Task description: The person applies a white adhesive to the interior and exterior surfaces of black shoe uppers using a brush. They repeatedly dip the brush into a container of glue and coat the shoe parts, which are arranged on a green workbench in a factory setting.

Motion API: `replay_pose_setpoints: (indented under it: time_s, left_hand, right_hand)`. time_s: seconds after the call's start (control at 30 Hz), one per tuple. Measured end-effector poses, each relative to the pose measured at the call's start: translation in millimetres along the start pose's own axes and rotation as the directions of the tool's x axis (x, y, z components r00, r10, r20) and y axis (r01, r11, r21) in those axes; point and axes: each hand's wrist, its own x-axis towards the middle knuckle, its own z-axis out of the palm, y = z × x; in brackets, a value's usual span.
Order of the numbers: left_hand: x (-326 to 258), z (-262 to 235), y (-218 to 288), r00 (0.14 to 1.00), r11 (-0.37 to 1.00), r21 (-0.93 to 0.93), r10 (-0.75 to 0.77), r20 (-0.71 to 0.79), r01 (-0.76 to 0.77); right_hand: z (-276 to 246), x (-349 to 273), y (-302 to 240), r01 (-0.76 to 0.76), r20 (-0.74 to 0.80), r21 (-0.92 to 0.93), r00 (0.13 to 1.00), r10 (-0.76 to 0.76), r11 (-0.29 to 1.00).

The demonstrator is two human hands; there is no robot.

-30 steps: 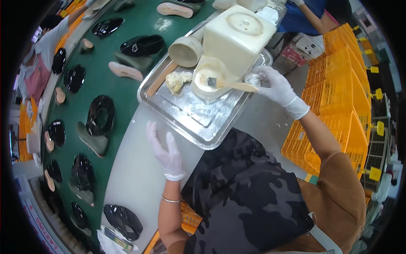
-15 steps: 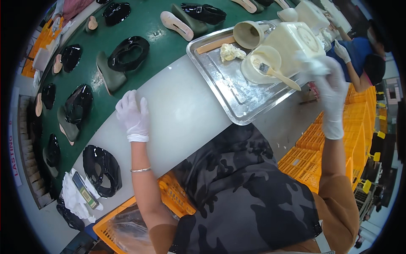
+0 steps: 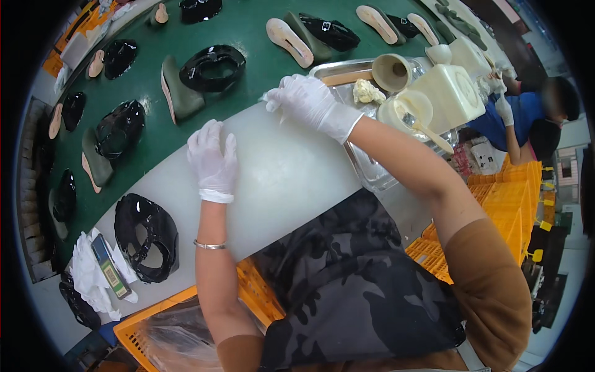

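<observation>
My left hand [image 3: 212,160], in a white glove, rests on the white worktop [image 3: 282,158] with its fingers stretched out and nothing in them. Farther right, my gloved right hand [image 3: 307,106] is closed at the fingertips, held over the far edge of the worktop; whatever it pinches is too small to make out. Beyond my left hand, a glossy black shoe upper [image 3: 212,68] lies beside an olive-green shoe-shaped piece [image 3: 183,96] on the green surface [image 3: 251,31]. Another black shoe upper [image 3: 149,239] sits on the worktop to the left.
A metal tray [image 3: 378,180] at the right holds a cream cup [image 3: 392,73], a tub [image 3: 387,115] with a brush [image 3: 431,133] and a white container [image 3: 455,99]. A phone [image 3: 110,266] lies on white cloth at left. Orange crates [image 3: 502,192] stand at right, near another person.
My right hand has swung left from beyond the tray to the far edge of the worktop. My left hand stays on the worktop. The whole view has shifted slightly.
</observation>
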Motion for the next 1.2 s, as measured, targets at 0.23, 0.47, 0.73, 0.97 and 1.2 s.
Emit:
replay_pose_setpoints:
  time_s: [0.23, 0.47, 0.73, 0.97, 1.2]
  left_hand:
    - [-2, 2, 0, 1.000, 1.000, 0.007, 0.014, 0.023, -0.014]
    - [-2, 8, -9, 0.999, 0.998, -0.031, 0.053, 0.008, -0.053]
    - [-3, 4, -6, 0.995, 0.996, 0.005, 0.085, 0.051, -0.085]
    - [-19, -3, 6, 0.984, 0.984, 0.060, 0.166, 0.061, -0.170]
    - [-87, -48, 60, 0.982, 0.995, 0.023, 0.088, 0.166, -0.093]
  right_hand:
    - [-8, -26, 2, -0.012, 0.101, -0.329, 0.994, 0.048, 0.944]
    - [-86, -124, -4, -0.219, 0.288, 0.292, 0.948, 0.133, 0.931]
    - [-150, -284, 44, -0.177, -0.347, 0.863, 0.476, 0.808, 0.474]
    - [-44, -316, 134, -0.573, -0.500, 0.572, 0.323, 0.804, 0.586]
    - [-50, -305, 134, -0.510, -0.467, -0.023, 0.766, 0.442, 0.860]
